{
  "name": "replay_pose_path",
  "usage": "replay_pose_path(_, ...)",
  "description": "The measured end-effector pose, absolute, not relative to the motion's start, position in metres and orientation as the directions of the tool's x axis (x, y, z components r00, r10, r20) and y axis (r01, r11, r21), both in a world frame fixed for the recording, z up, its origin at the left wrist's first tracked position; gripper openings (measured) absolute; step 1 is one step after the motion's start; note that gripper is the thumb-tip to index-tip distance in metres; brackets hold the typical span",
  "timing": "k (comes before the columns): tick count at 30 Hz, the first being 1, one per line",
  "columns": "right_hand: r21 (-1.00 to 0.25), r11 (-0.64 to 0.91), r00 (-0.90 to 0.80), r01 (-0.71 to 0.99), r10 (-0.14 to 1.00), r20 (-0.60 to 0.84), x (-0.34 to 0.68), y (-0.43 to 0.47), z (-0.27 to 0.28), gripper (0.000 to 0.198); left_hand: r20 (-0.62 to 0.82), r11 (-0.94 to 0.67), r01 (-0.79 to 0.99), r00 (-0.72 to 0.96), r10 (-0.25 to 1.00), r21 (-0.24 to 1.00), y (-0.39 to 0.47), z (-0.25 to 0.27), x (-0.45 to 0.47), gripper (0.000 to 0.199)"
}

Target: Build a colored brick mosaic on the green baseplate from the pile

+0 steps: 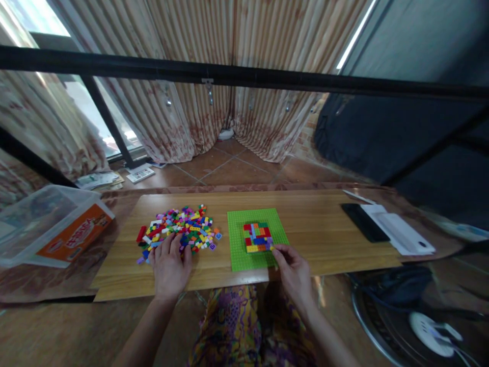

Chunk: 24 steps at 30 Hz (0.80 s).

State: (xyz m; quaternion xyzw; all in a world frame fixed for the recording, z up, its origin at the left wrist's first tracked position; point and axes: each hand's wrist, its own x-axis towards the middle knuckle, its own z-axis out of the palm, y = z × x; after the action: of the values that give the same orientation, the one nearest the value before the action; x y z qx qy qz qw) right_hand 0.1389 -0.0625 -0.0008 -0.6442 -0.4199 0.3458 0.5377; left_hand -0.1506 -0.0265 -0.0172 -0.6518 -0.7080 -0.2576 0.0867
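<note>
My left hand (170,267) rests over the near side of a pile of mixed-colour toy bricks (198,224), fingers stretched out and slightly apart. Its fingertips touch bricks, and no brick shows in its grip. On a green studded baseplate (239,257) stands a flat block built of red, blue, yellow, orange, purple and green bricks (256,237). My right hand (296,270) reaches in from the right to the block's near right corner. Thumb and forefinger pinch what looks like a small yellow brick (272,247) at that corner; the other fingers are curled.
A wooden board (324,219) carries bricks and baseplate. On the left stands a clear plastic bin (57,224) with an orange label. A black phone-like slab (364,222) and a white box (405,234) lie at the right. A dark bar (260,79) crosses above.
</note>
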Motion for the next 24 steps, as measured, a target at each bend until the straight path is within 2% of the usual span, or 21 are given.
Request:
replay_pose_path(4, -0.947, -0.005, 0.437, 0.322, 0.888, 0.144, 0.136, -0.051, -0.007, 0.030, 0.464, 0.018, 0.971, -0.131, 0.876, 0.239, -0.026, -0.017, -0.151, 0.041)
replay_pose_path(10, -0.901, 0.015, 0.447, 0.434, 0.864, 0.230, 0.131, -0.047, -0.015, 0.025, 0.456, 0.021, 0.970, -0.132, 0.880, 0.242, -0.026, -0.017, -0.151, 0.041)
replay_pose_path(17, -0.733, 0.086, 0.366, 0.675, 0.823, 0.434, 0.127, -0.050, -0.021, 0.020, 0.441, 0.023, 0.965, -0.140, 0.886, 0.261, -0.026, -0.017, -0.151, 0.041)
replay_pose_path(21, -0.659, 0.113, 0.308, 0.744, 0.816, 0.488, 0.128, -0.051, -0.023, 0.018, 0.447, 0.022, 0.964, -0.142, 0.883, 0.264, -0.026, -0.017, -0.151, 0.041)
replay_pose_path(24, -0.648, 0.100, 0.314, 0.755, 0.812, 0.492, 0.127, -0.050, -0.021, 0.019, 0.457, 0.018, 0.968, -0.136, 0.879, 0.252, -0.026, -0.018, -0.152, 0.041)
